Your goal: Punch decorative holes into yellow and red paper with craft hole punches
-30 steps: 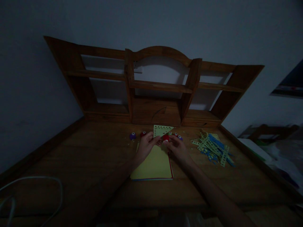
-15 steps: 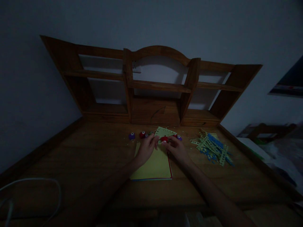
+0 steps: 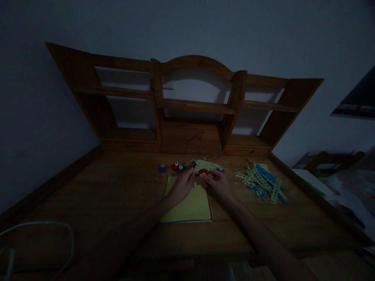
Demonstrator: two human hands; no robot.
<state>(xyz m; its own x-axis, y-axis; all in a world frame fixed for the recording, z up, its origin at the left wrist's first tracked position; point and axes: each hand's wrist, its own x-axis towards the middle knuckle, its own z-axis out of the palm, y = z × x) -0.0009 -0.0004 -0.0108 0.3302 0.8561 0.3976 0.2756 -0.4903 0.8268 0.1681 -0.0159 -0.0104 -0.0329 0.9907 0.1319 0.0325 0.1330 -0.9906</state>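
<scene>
My right hand (image 3: 216, 182) is closed around a small red craft punch (image 3: 202, 171) with a pale round top. Close beside it, my left hand (image 3: 184, 183) pinches the near edge of a yellow paper sheet (image 3: 206, 165) that has a row of holes along its far border. The sheet reaches from my left fingers to the punch; the exact spot where they meet is hidden by my fingers. Below both hands lies a stack of coloured paper (image 3: 187, 207), yellow on top with red and blue edges showing.
Purple (image 3: 162, 168), red (image 3: 175, 166) and green punches (image 3: 185, 165) stand behind my left hand, another purple punch (image 3: 221, 169) behind my right. Punched yellow and blue paper strips (image 3: 263, 181) are heaped at right. A wooden shelf (image 3: 191, 105) borders the back; a white cable (image 3: 72, 238) lies at left.
The yellow sheet has turned and dropped slightly between my hands, showing more punches behind it. My left hand has shifted slightly down; the red punch stays in my right hand.
</scene>
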